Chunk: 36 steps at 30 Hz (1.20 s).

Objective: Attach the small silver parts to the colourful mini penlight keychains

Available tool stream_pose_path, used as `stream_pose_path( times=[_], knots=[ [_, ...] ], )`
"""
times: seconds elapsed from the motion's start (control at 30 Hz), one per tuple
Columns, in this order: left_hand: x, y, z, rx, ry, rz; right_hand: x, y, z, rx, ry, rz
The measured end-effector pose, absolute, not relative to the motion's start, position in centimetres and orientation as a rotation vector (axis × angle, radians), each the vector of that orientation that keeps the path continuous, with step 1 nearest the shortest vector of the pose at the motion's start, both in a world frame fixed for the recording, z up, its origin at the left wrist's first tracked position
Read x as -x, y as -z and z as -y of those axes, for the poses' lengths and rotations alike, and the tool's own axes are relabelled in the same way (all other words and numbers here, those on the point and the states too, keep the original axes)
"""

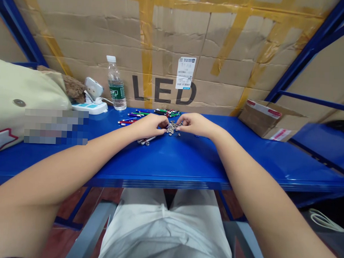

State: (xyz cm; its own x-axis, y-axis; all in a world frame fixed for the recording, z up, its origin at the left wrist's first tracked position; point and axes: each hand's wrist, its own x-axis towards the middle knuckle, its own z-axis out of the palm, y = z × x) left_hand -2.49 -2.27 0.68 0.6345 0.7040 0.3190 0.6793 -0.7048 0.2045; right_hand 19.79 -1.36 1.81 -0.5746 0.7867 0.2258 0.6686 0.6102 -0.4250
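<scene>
A small pile of grey metal pieces (172,128), too small to name exactly, lies on the blue table (170,159) between my hands. At its left edge is my left hand (153,125), fingers curled toward the thumb, with something small and dark at the tips that I cannot make out. My right hand (193,124) comes from the other side, its thumb and fingers drawn together at the pile's right edge. Whatever may be in that pinch is hidden. Silvery pen-like sticks (145,140) lie below my left wrist. Behind it are several coloured pens (128,122).
A green-wrapped bundle (168,113) lies behind the pile. Farther left stand a water bottle (117,86), a power strip (90,107) and a pale bag (25,96). An open cardboard box (267,120) sits at right. A large carton (170,41) walls off the back.
</scene>
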Motion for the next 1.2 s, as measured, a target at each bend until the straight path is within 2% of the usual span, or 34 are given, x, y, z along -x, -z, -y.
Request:
stream_pose_path(
  times=[0.23,0.7,0.93,1.07,1.2],
  knots=[
    [2.6,-0.5,2.1,-2.835,-0.531,-1.161,-19.6,-1.3,1.4,1.309,-0.495,2.675],
    [2.5,-0.5,2.2,-2.915,-0.541,-1.148,-19.1,-1.0,1.4,1.044,-0.441,2.51],
    [2.1,-0.8,2.7,-2.895,-0.798,-1.099,-18.8,-1.2,1.3,0.939,-0.383,2.38],
    [2.2,-0.5,2.4,-2.878,-0.656,-1.14,-19.0,-1.2,1.3,0.971,-0.388,2.394],
    [2.3,-0.7,2.3,-2.9,-0.757,-1.138,-19.1,-1.1,1.3,0.966,-0.416,2.416]
  ],
)
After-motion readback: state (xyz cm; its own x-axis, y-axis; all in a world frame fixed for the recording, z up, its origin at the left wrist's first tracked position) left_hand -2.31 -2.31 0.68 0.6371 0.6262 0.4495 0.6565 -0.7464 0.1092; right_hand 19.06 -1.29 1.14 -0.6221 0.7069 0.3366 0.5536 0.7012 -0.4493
